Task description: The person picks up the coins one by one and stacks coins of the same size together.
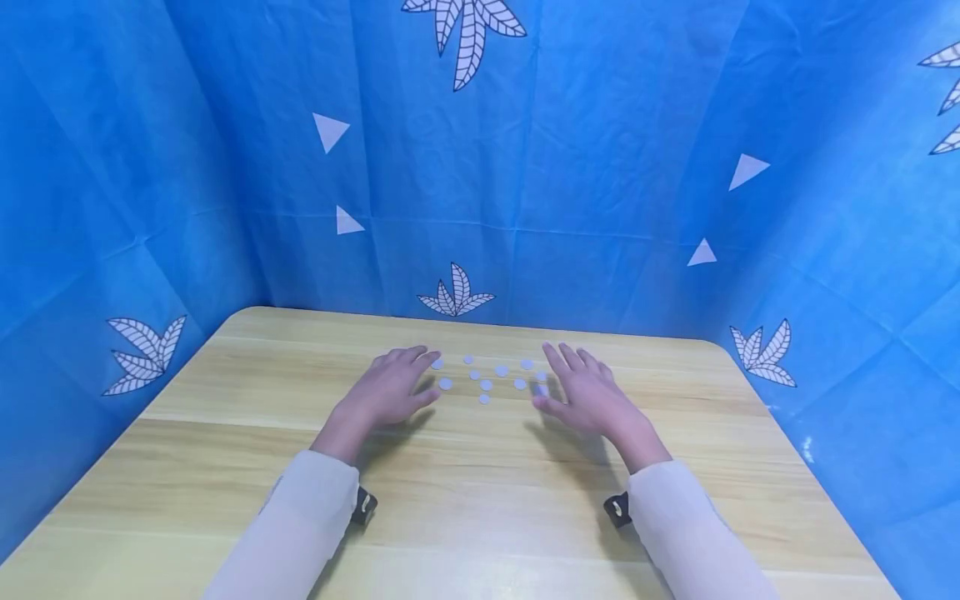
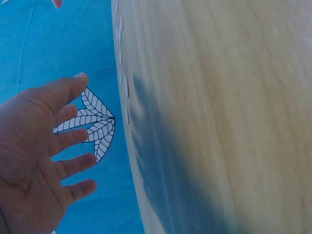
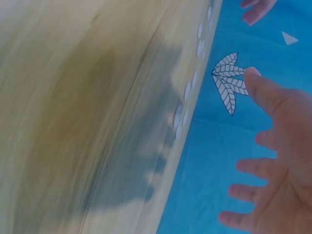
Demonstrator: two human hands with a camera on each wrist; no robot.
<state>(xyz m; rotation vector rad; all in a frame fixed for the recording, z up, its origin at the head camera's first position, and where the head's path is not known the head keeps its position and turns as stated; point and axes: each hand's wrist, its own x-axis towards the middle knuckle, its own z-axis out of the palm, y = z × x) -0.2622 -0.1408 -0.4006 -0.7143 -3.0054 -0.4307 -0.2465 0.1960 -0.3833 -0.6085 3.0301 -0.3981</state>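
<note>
Several small white discs (image 1: 502, 371) lie scattered flat on the wooden table (image 1: 465, 500), between the two hands. To their left, my left hand (image 1: 390, 387) hovers palm down with its fingers spread and holds nothing. My right hand (image 1: 585, 392) is held over the table on the other side, fingers apart and also without anything in them; its thumb overlaps one disc in the head view. Both wrist views show a shadow below the raised hand, and the discs (image 2: 126, 87) appear edge-on along the table's far side.
A blue cloth (image 1: 600, 167) with white leaf prints and triangles hangs behind the table and along both sides. Each forearm wears a light sleeve, with a black wrist strap (image 1: 363, 506) showing at the left cuff and another black strap (image 1: 618, 509) at the right.
</note>
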